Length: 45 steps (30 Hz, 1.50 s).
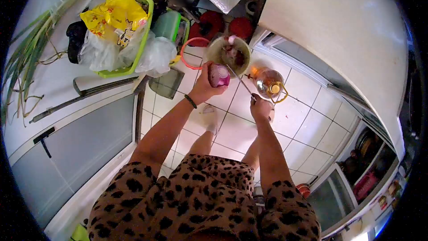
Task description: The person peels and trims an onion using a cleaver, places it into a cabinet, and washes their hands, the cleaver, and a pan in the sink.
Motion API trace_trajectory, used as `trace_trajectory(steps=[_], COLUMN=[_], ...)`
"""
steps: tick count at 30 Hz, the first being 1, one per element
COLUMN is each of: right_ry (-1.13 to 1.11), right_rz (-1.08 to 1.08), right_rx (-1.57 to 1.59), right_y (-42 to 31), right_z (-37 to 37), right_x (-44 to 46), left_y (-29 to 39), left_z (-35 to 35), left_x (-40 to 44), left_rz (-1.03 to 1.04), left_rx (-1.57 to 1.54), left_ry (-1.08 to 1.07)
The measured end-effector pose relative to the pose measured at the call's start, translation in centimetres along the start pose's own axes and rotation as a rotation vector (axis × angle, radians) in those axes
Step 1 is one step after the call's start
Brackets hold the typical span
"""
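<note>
Above the white tiled floor [234, 127], just on my side of the round pale bucket [216, 55], I have the round purple-and-white onion [220, 76] in my left hand [204, 84]. The fingers are closed around it, with the thumb along its near side. In my right hand [261, 108], the fingers grip the handle of the long, thin metal knife [241, 81]. Its tip is beside the onion; whether they touch, I cannot tell. The clear plastic bottle with amber liquid [264, 79] stands near this hand.
</note>
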State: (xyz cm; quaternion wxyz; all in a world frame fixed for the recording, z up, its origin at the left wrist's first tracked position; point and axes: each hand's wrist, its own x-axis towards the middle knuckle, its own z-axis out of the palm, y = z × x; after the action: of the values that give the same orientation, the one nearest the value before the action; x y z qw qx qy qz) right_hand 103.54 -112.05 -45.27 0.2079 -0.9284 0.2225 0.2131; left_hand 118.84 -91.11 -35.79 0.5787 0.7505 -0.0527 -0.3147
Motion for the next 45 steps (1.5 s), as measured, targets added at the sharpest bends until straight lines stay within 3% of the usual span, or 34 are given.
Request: trace_trajectory(steps=[1,3,5,7,11,15,19,22,29,37,42,45], right_ry=[-0.007,-0.005,0.023,0.124,0.185,0.218,0.209,0.123,0.006,0.026,0.034,0.052], right_rz=[0.004,0.031,0.017,-0.018,-0.061,-0.155,-0.179,-0.226,-0.351,-0.392,-0.380,-0.371], right_rx=[-0.003,0.090,0.101,0.304,0.545,0.625,0.639,0.810,0.813,0.769,0.751,0.822], right_y=[0.3,0.0,-0.4,-0.8,-4.1,-6.4,-9.3,-11.1,-12.2,-13.9,-14.0,-13.3], right_z=[0.2,0.1,-1.0,-2.7,-9.6,-13.2,-16.0,-16.6,-17.5,-19.0,-19.0,-18.2], right_x=[-0.2,-0.6,-1.5,-3.1,-6.4,-7.7,-7.2,-6.7,-8.2,-9.0,-8.8,-8.2], left_y=[-0.6,-0.9,-2.0,-2.2,-0.2,2.9,3.1,3.6,7.1,7.7,9.7,9.7], left_z=[0.2,0.3,0.3,0.5,0.5,0.8,1.1,1.2,0.3,-0.7,-1.4,-1.5], left_x=[0.2,-0.1,-0.5,-1.3,-3.0,-4.3,-5.5,-7.0,-9.9,-10.5,-11.4,-11.8], left_rz=[-0.008,-0.107,-0.108,-0.212,-0.259,-0.241,-0.233,-0.233,-0.176,-0.058,-0.070,-0.058], left_rx=[-0.004,-0.297,-0.332,-0.799,-1.234,-1.364,-1.404,-1.335,-1.125,-0.980,-0.585,-0.662], left_ry=[-0.003,-0.030,-0.039,-0.034,-0.030,-0.180,-0.217,-0.202,-0.275,-0.240,-0.150,-0.207])
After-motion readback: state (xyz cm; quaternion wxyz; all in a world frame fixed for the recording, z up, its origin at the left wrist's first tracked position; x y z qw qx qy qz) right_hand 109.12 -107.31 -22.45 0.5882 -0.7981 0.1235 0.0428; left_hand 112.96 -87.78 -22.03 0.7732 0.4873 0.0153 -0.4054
